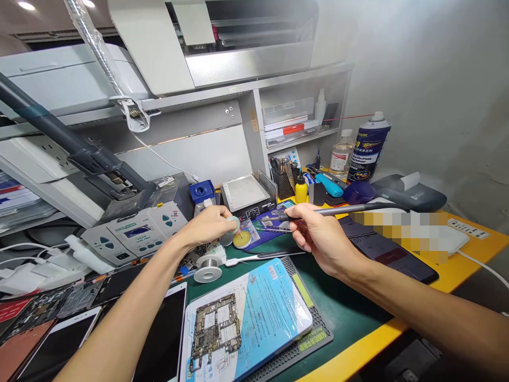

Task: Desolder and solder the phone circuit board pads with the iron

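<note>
My left hand point(210, 228) is closed on a small pale green disc point(231, 225), perhaps a lid or spool. Just beside it is a round container of yellow paste point(245, 239). In my right hand point(318, 233) I grip a soldering iron point(283, 216), its tip pointing left toward that container and its dark cable trailing right. Tweezers point(273, 229) also stick out from under my right fingers. A spool of solder wire point(209, 269) stands below my left hand. Nearer me, a bare circuit board point(216, 329) lies on a blue and white box point(264, 313).
A soldering station point(139, 233) sits left, under a grey arm point(51, 127). Behind my hands are a flat heating plate point(246, 193) and a yellow bottle point(301, 190). A spray can point(368, 151) stands back right; a phone point(392, 249) lies right and a white-framed screen point(163, 334) lower left.
</note>
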{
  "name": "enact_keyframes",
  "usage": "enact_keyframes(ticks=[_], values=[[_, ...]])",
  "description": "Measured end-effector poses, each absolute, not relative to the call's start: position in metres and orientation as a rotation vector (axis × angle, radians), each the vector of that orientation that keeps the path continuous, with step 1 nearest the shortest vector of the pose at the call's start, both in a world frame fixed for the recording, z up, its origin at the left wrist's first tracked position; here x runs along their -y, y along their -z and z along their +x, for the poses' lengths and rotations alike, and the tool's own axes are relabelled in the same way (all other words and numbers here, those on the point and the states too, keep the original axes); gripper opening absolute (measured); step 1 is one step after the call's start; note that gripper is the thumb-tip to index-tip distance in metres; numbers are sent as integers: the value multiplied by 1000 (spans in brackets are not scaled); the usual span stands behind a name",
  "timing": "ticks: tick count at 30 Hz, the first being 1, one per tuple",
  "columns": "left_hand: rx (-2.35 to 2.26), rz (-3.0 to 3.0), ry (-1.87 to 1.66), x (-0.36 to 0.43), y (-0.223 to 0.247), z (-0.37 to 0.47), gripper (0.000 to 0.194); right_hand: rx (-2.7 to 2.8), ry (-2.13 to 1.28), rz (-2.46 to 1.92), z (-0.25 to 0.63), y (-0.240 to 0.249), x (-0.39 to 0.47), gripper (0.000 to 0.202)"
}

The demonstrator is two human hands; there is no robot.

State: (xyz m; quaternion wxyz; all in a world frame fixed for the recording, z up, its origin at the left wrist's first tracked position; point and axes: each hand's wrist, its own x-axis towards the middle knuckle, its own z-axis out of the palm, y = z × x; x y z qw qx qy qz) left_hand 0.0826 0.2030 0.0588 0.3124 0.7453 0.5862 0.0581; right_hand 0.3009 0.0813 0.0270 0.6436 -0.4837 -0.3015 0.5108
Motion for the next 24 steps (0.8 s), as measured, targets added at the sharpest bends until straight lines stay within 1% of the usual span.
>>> enact_keyframes(ticks=[24], values=[[-1504, 2133, -193, -192, -57, 78, 38, 691, -1162, -1134, 302, -28, -81, 24]])
